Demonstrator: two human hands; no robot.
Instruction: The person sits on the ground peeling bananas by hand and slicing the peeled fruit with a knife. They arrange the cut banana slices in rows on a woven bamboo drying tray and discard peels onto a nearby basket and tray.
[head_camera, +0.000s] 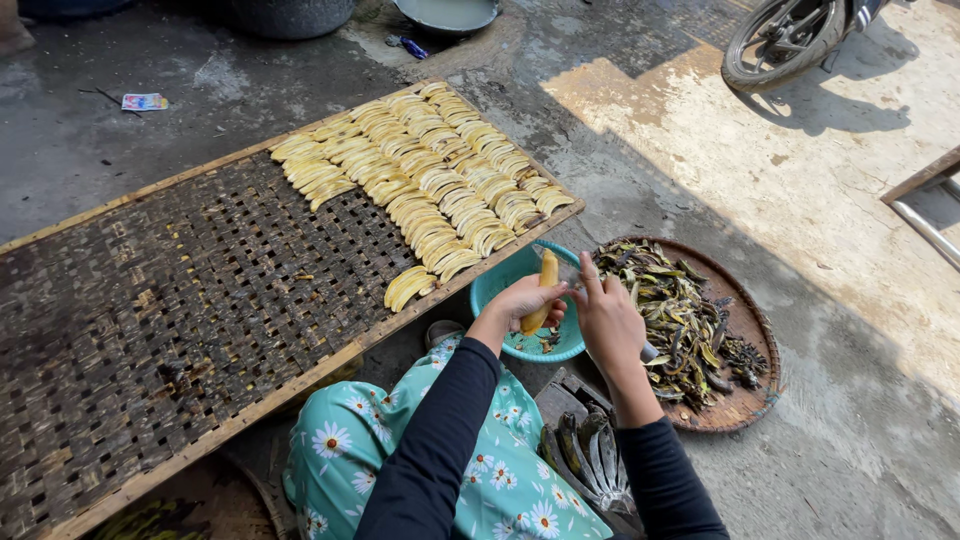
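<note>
Peeled banana (545, 290) in left hand (525, 300) fingers, right hand (608, 325) alongside

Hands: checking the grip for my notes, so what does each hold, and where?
Left hand grips a peeled banana by its lower end; right hand's hold cannot be told.

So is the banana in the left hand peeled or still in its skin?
Peeled: the banana in the left hand shows bare yellow flesh, with no skin visible on it.
</note>
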